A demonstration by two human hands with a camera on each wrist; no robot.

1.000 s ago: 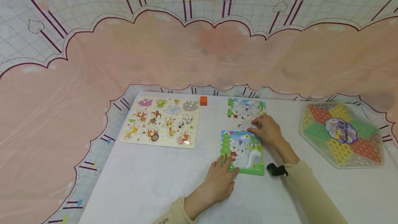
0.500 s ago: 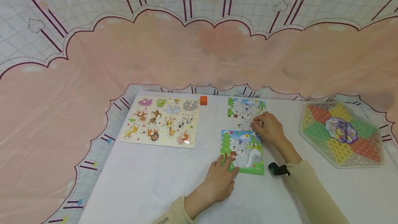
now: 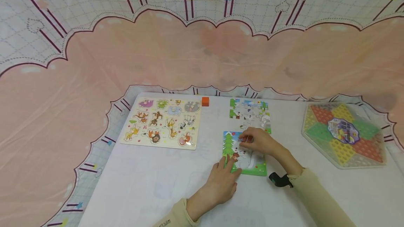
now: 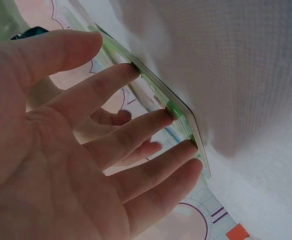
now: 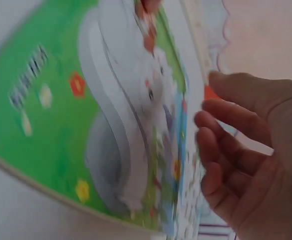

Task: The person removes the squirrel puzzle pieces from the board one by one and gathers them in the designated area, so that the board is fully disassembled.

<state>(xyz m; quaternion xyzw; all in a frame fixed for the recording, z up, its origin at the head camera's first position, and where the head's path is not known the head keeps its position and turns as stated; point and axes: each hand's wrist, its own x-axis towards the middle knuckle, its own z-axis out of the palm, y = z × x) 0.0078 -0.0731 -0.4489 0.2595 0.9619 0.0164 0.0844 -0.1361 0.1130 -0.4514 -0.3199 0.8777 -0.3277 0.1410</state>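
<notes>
A square squirrel picture board [image 3: 254, 169] with a green border lies on the white table. My left hand [image 3: 221, 183] rests its fingertips on the board's left lower part; the left wrist view shows those fingers [image 4: 155, 172] fairly straight along the edge. Over the board's upper part hovers my right hand [image 3: 257, 141], its fingers loosely bent. No piece shows between thumb and fingers of the right hand [image 5: 255, 135] in the right wrist view. Just behind the board lie joined jigsaw pieces [image 3: 249, 111] of a similar squirrel picture; the right hand hides part of their lower side.
An animal knob puzzle [image 3: 162, 123] lies at the left, with an orange cube [image 3: 205, 101] beside its far corner. At the right is a hexagonal board game box [image 3: 344, 134]. A black strap-mounted device [image 3: 279, 179] sits at the right wrist.
My right hand has moved from the jigsaw pieces toward me and left, over the squirrel board. Pieces at the right side of the jigsaw now show. The left hand stays put.
</notes>
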